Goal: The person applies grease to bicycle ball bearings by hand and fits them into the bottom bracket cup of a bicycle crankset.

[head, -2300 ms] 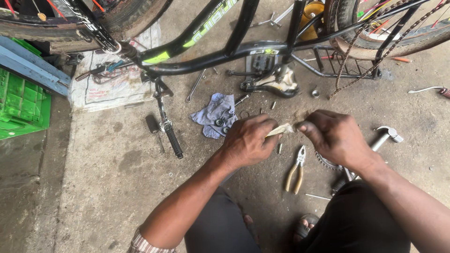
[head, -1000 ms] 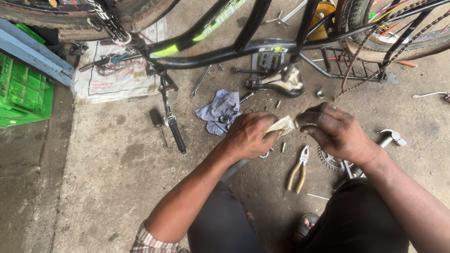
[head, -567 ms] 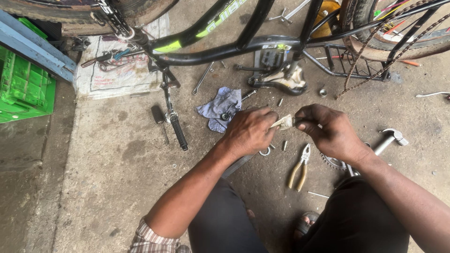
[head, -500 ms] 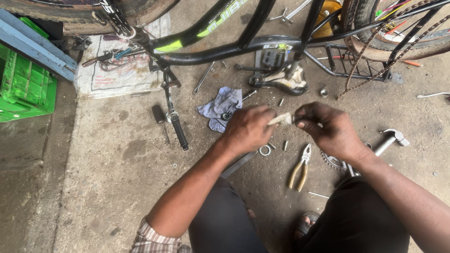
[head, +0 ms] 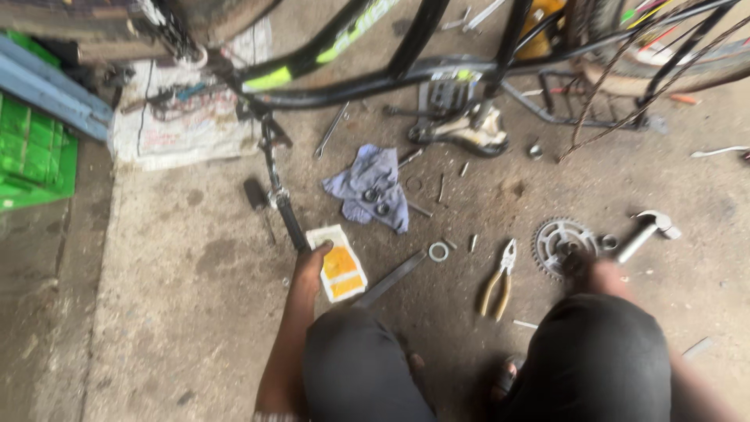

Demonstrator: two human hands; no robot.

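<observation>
Two hands down on the concrete floor (head: 180, 312) here. Biggest thing around is the black bicycle frame (head: 375, 74) with yellow-green patches, stretching across the top, with a spoked wheel (head: 664, 47) at the upper right. Green crate (head: 31, 156) sits far left, next to a sheet of newspaper (head: 180, 125). Crumpled blue-grey rag (head: 371, 187) with a few small rings on it lies in the middle. Left hand (head: 308, 262) rests on the edge of a small white and yellow packet (head: 337, 264), which lies flat on the floor just below the rag; fingers look curled on it, but can't tell if it's a real pinch. Right hand (head: 582, 262) touches a toothed chainring (head: 558, 242), blurry, so its grip I can't tell. Yellow-handled pliers (head: 498, 281) lie between the two hands, hammer (head: 644, 230) just right of the chainring, and a little washer (head: 438, 252) near the packet
</observation>
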